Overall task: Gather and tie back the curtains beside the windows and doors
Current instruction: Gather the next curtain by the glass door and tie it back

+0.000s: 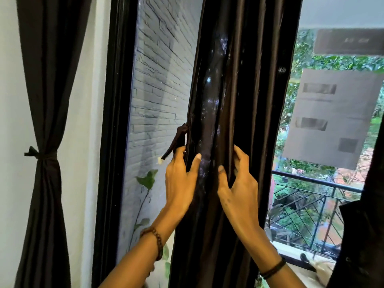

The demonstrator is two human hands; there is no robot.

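- The middle curtain [232, 90], dark and glossy, hangs bunched into a narrow column in front of the window. It falls between a glass pane on its left and the open view on its right.
- A short tie strap [178, 140] of the same dark cloth sticks out from the curtain's left edge and droops down and to the left, its loose end just beside the left hand.
- The left hand [180, 175] grips the curtain's left edge, with the thumb pressed flat on the front of the cloth and the fingers curled round behind. The top finger is at the strap, but I cannot tell whether it touches it.
- The right hand [239, 181] holds the folds just beside it, thumb on the front and fingers hooked into the pleats.
- A beaded bracelet [154, 241] sits on the left wrist and a dark band [272, 269] on the right.
- The black window frame [116, 121] stands left of the pane [164, 75], which shows a pale brick pattern and a few leaves.
- Further left, against the white wall [10, 90], a second curtain [47, 59] is already cinched at its waist by a knotted tie [40, 154].
- Through the glass on the right are a balcony railing [311, 181] and green foliage [324, 61].
- More dark cloth [361, 235] hangs at the far right edge.
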